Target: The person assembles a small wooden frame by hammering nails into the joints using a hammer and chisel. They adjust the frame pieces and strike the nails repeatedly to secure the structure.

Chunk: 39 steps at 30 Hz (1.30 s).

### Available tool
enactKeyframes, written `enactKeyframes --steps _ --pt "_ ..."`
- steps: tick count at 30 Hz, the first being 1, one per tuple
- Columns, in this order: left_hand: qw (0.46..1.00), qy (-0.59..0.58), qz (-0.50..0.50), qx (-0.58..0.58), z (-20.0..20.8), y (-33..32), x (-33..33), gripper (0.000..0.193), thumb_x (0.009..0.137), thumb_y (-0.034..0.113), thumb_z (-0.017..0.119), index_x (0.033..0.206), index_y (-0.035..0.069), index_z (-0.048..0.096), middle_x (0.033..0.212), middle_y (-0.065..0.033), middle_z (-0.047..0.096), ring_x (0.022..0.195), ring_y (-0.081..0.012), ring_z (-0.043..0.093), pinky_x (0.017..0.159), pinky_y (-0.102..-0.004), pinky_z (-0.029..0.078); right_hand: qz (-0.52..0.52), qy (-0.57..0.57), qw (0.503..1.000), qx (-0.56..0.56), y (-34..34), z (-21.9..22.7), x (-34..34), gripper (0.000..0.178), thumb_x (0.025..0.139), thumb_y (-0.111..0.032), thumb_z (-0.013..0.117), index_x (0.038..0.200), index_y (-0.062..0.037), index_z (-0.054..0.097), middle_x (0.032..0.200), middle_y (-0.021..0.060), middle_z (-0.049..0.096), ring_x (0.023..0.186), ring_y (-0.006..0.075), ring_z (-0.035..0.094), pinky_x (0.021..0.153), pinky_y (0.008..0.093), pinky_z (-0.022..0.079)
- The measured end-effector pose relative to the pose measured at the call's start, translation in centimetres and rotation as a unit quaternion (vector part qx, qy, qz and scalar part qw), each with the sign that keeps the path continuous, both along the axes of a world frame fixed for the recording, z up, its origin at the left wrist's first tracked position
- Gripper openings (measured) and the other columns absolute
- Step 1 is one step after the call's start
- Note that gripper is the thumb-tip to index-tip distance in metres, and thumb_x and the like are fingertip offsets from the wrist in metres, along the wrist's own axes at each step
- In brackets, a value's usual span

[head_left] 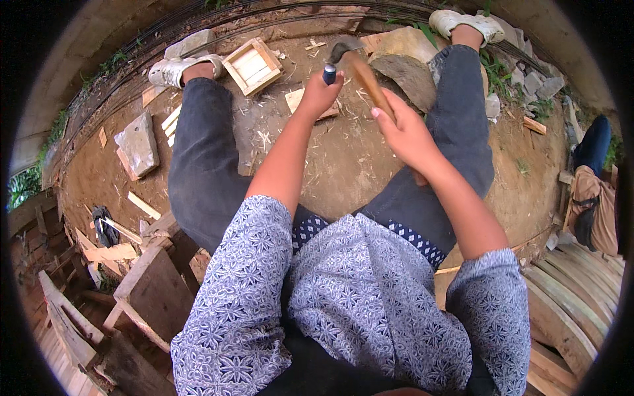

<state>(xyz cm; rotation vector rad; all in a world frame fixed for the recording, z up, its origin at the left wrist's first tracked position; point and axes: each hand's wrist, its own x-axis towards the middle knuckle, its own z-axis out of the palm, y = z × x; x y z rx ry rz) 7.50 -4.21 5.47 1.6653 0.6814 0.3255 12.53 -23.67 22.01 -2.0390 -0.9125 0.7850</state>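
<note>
My left hand (321,98) is closed around an upright chisel, whose blue handle end (329,74) sticks out above the fist; its blade is hidden. Beneath this hand a pale wooden block (295,100) lies on the ground, partly covered by the fingers. My right hand (408,132) grips the wooden handle of a hammer (370,84). The dark hammer head (346,46) is raised just above the chisel's end, slightly blurred. Whether the two touch, I cannot tell.
A square wooden frame (253,66) stands near my left shoe. Large stones (403,76) lie beyond the block, and another stone (137,144) is at left. Wood scraps and shavings litter the dirt. Boards (155,294) are piled at lower left, planks (568,297) at lower right.
</note>
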Motion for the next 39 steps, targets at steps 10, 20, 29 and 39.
enactKeyframes --steps 10,20,29,39 --pt "0.996 0.026 0.090 0.006 0.2 1.3 3.2 0.036 0.092 0.033 0.060 0.073 0.003 0.060 0.060 -0.0053 0.057 0.058 -0.0170 0.057 0.059 -0.0357 0.045 -0.266 0.338 0.902 0.025 -0.5 -5.9 -5.1 0.040 0.104 -0.028 0.049 0.142 -0.0168 0.040 0.071 -0.0037 0.044 0.047 0.0040 0.040 0.039 0.0218 0.035" --pt "0.985 0.024 0.153 -0.070 -6.4 5.5 6.7 0.035 0.088 0.030 0.061 0.066 0.003 0.060 0.057 -0.0054 0.060 0.053 -0.0172 0.058 0.053 -0.0363 0.045 -0.188 0.339 0.917 -0.094 -0.7 -10.5 -6.8 0.046 0.101 -0.024 0.051 0.144 -0.0151 0.039 0.074 -0.0018 0.048 0.049 0.0074 0.042 0.039 0.0252 0.037" --pt "0.965 0.070 0.189 -0.169 -8.6 8.0 6.6 0.027 0.090 0.029 0.062 0.079 0.007 0.051 0.063 -0.0031 0.052 0.047 -0.0159 0.049 0.045 -0.0328 0.041 -0.078 0.119 0.983 -0.112 -1.6 -16.5 -8.8 0.048 0.099 -0.021 0.053 0.143 -0.0058 0.041 0.088 0.0133 0.062 0.075 0.0229 0.063 0.067 0.0372 0.051" --pt "0.928 -0.004 0.225 -0.297 -4.4 6.2 1.2 0.023 0.094 0.029 0.056 0.085 0.016 0.039 0.061 0.0011 0.046 0.050 -0.0124 0.048 0.040 -0.0272 0.030 -0.095 0.198 0.963 -0.157 -1.4 -15.3 -8.3 0.047 0.097 -0.022 0.052 0.140 -0.0047 0.043 0.104 0.0271 0.064 0.094 0.0443 0.063 0.083 0.0487 0.050"
